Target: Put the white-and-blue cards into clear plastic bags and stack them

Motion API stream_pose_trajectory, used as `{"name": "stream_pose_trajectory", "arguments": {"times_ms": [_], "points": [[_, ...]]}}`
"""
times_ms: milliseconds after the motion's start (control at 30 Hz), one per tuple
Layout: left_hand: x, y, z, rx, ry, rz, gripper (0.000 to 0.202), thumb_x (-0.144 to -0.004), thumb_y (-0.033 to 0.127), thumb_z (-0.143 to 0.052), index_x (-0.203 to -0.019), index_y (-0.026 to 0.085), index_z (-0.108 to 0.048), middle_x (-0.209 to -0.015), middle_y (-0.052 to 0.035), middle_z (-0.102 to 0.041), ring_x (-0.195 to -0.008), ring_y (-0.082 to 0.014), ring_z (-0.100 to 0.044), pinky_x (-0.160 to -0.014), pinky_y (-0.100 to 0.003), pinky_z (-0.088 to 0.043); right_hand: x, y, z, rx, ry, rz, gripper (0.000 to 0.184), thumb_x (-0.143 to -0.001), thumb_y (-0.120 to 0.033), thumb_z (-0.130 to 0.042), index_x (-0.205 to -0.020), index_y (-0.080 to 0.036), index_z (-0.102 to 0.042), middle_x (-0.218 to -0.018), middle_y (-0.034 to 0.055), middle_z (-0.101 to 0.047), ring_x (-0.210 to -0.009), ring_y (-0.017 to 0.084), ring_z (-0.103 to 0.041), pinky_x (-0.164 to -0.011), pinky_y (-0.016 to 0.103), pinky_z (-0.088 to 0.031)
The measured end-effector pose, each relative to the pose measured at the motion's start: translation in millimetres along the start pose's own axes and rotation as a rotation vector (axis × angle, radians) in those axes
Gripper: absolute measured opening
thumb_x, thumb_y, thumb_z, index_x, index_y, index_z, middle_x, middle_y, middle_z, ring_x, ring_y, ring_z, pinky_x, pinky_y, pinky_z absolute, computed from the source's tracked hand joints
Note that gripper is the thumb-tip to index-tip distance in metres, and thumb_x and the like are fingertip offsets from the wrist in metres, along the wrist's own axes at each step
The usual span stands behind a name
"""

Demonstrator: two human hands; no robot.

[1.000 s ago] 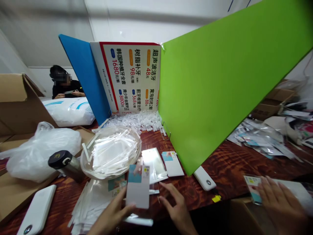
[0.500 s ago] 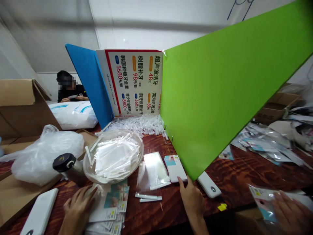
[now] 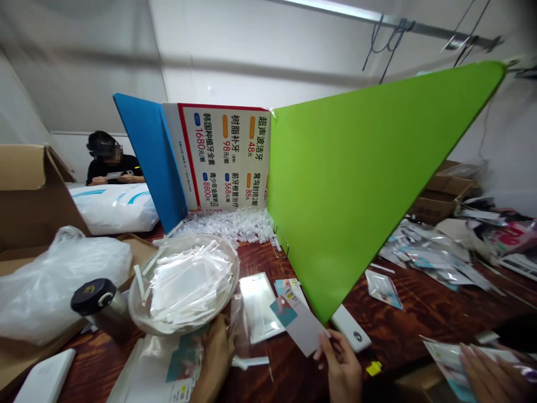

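My right hand [image 3: 340, 361] pinches the lower end of a printed card [image 3: 296, 322], white with a teal picture panel, and holds it above the table. Under that card's upper end lie more similar cards [image 3: 289, 286]. My left hand [image 3: 216, 355] is at the left edge of a clear plastic bag [image 3: 240, 322], its fingers curled and slightly blurred there. Beneath and left of this hand is a stack of bagged cards [image 3: 146, 366]. Clear sheets or bags [image 3: 259, 313] lie between the two hands.
A round tub [image 3: 136, 313] of white strips stands behind my left hand, beside a dark flask [image 3: 100, 305]. A green board [image 3: 356, 184] rises on the right. Another person's hand [image 3: 490, 369] holds a bagged card at far right; a person [image 3: 111, 162] sits behind.
My right hand has lifted a card off the small pile and tilted it. My left hand has moved right from the stack of bagged cards to the clear bag.
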State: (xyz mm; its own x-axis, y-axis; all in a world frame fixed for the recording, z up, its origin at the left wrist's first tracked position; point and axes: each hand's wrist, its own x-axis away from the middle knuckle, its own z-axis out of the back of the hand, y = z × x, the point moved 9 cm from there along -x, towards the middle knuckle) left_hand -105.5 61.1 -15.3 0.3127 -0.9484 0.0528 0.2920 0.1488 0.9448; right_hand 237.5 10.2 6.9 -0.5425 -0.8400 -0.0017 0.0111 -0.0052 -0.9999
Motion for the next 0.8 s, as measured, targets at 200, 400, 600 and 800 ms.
{"name": "stream_pose_trajectory", "arguments": {"times_ms": [200,400,600,800], "points": [[8.0,-1.9,-3.4,0.410,-0.101,0.181,0.044,-0.062,0.055,-0.082,-0.077,0.022,-0.055,-0.077,-0.0054,-0.073,-0.084,-0.0295,-0.072,-0.080,-0.037,-0.051,15.7,14.2,-16.6,0.069,-0.443,-0.186,0.049,-0.065,-0.062,-0.079,-0.084,-0.017,-0.072,-0.063,0.0038,-0.068,-0.053,0.018,-0.058,-0.042,0.023,-0.039],[33.0,5.9,-32.8,0.720,-0.111,0.391,0.054,-0.060,0.048,-0.089,-0.096,0.020,-0.060,-0.078,-0.0017,-0.075,-0.070,-0.0190,-0.072,-0.063,-0.027,-0.053,35.1,13.3,-53.1,0.061,-0.576,-0.167,0.042,-0.072,-0.059,-0.075,-0.078,-0.018,-0.070,-0.061,0.0010,-0.065,-0.054,0.014,-0.055,-0.046,0.020,-0.038],[39.9,10.7,-39.6,0.860,-0.054,0.392,0.052,-0.056,0.042,-0.093,-0.093,0.018,-0.066,-0.074,0.0009,-0.074,-0.063,-0.0151,-0.069,-0.054,-0.021,-0.050,38.9,14.6,-55.6,-0.046,-0.403,-0.159,0.044,-0.073,-0.059,-0.076,-0.083,-0.017,-0.067,-0.059,-0.0016,-0.059,-0.045,0.009,-0.045,-0.038,0.018,-0.027],[50.7,10.5,-48.0,0.864,-0.085,0.414,0.050,-0.061,0.039,-0.092,-0.097,0.017,-0.066,-0.087,-0.0062,-0.080,-0.071,-0.0181,-0.073,-0.061,-0.023,-0.054,32.3,20.2,-46.9,-0.083,-0.277,-0.115,0.046,-0.073,-0.062,-0.074,-0.082,-0.017,-0.064,-0.049,-0.0047,-0.053,-0.037,0.008,-0.038,-0.037,0.019,-0.030]]}}
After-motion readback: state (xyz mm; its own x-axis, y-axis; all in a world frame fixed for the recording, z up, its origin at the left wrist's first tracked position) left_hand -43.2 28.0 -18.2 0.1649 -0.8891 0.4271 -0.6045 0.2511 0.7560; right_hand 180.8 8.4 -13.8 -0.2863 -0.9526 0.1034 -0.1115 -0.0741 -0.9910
